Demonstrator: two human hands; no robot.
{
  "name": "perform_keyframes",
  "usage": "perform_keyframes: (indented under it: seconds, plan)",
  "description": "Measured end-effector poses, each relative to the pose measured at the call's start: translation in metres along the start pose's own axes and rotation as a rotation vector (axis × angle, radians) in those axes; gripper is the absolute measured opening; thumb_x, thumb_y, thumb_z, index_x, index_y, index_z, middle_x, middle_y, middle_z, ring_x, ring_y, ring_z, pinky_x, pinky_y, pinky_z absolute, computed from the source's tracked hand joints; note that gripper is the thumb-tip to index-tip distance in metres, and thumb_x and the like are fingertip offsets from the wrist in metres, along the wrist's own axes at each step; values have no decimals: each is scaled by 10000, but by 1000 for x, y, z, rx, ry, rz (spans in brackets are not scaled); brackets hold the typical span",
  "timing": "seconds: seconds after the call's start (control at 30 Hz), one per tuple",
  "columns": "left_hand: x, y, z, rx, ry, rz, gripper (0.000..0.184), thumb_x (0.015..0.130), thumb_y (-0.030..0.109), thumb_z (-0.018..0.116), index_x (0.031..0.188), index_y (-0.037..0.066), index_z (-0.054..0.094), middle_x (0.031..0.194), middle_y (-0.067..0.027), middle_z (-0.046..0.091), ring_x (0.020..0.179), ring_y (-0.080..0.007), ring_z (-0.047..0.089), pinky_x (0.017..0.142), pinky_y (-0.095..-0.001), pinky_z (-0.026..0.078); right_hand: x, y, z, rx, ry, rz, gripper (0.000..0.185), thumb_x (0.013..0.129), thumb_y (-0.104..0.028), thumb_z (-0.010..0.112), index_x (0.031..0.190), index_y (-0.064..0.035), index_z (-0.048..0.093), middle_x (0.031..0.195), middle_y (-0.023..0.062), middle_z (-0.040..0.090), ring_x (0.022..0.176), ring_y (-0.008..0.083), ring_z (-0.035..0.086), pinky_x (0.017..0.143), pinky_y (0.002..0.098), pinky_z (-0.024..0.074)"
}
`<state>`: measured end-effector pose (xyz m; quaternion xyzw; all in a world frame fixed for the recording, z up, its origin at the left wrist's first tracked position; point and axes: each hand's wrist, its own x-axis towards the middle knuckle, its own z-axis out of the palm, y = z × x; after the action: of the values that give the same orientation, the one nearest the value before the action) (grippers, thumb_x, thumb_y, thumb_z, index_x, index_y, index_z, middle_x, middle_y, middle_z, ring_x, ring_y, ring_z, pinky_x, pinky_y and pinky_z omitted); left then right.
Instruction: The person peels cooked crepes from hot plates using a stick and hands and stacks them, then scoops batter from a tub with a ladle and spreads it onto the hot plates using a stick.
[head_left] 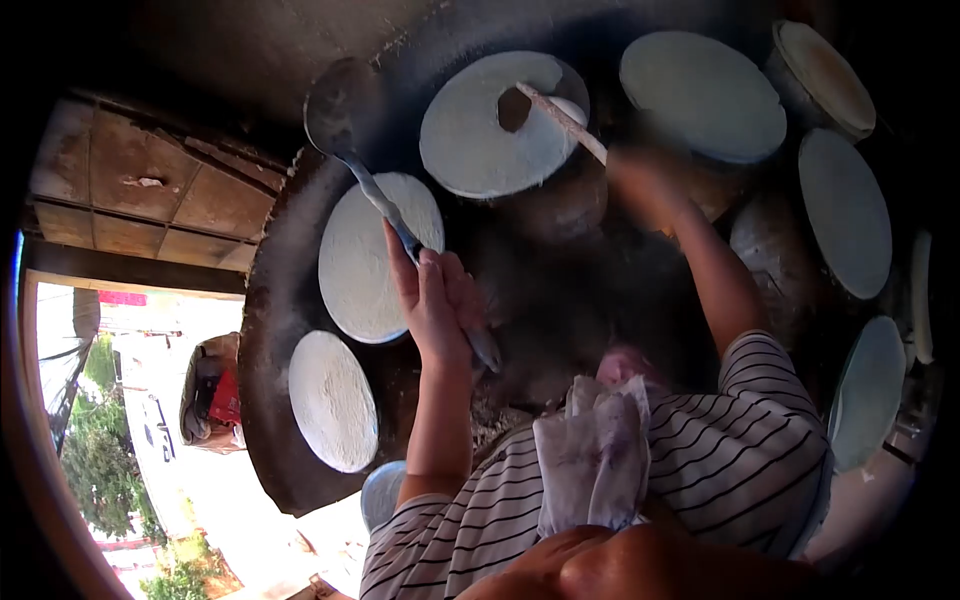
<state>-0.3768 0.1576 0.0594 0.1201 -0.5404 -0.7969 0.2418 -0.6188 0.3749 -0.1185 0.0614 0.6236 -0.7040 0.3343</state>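
Note:
My left hand (438, 292) is wrapped around the handle of a metal ladle (372, 192), whose round bowl is raised at the upper left. My right hand (645, 185), blurred by motion, grips a pale wooden stick (572, 122). The stick's far end lies over a white batter round (470, 140) on a round griddle at the top. Beside that end, a dark patch shows through the batter, and the griddle's right edge is partly bare. A second white round (375, 270) sits below the ladle, left of my left hand.
More pale rounds ring the dark stove, including one at top right (705, 95), one at right (845, 215) and one at lower left (333, 405). A browner round (825, 80) stands at the far right. A striped shirt and a hanging cloth (593, 455) are below.

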Motion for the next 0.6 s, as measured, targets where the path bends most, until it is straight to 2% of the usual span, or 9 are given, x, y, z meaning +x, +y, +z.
perform_keyframes:
  seconds: [0.07,0.13,0.2,0.23,0.33,0.37,0.47,0.53,0.6]
  plan:
    - [19,-13,12,67,17,1,551,990,146,371,1472,268,132,590,18,299,398,-51,251,323,-203,252,88,3,-35,42,-160,-162,360,958,-209,484,1291,-74,475,742,68,568,436,53,409,381,222,351]
    - [41,-23,28,76,34,-11,547,988,150,366,1473,251,133,581,18,316,390,-56,264,321,-209,262,104,-13,-36,-24,-181,-251,347,960,-244,472,1249,-53,498,702,45,562,442,51,419,385,222,355]
    - [54,-37,39,97,40,-46,539,984,171,365,1471,226,142,560,18,335,375,-68,292,319,-223,286,31,-56,-1,-218,-61,-230,371,964,-313,450,1172,-19,538,625,1,548,459,42,436,397,214,362]
    - [61,-39,45,103,29,-59,543,981,169,372,1471,227,145,573,17,343,386,-63,300,329,-215,287,26,-35,-12,-345,-152,-169,378,944,-227,503,1275,-46,488,712,57,610,395,56,424,363,226,353]
    - [75,-44,61,163,23,-107,540,981,171,385,1468,227,158,582,17,342,398,-59,305,334,-210,285,-43,-30,-25,-311,-149,50,378,938,-222,516,1256,-17,515,683,59,614,400,43,445,357,198,332]
    - [85,-57,56,151,11,-74,543,981,167,384,1469,225,154,590,17,341,397,-57,300,328,-206,285,-26,-25,-38,-337,-84,-46,363,938,-230,513,1243,-35,535,699,61,622,407,51,459,366,211,358]
    - [89,-55,78,76,-45,-136,564,979,109,397,1477,182,143,616,23,379,461,-40,339,400,-189,306,54,-64,-31,-602,125,-192,344,932,-230,515,1250,-103,553,755,90,640,530,141,577,471,299,469]
    - [97,-65,83,137,-12,-118,561,977,114,400,1475,164,146,616,20,397,452,-48,344,390,-196,314,121,-83,-16,-875,234,-479,343,932,-195,485,1268,-173,549,847,126,640,751,248,641,644,389,518]
    - [107,-72,87,177,-16,-106,567,971,95,399,1475,160,146,612,14,406,434,-48,342,370,-201,309,161,-91,2,-1112,357,-667,348,923,-146,460,1254,-190,558,926,171,617,920,335,610,777,436,499]
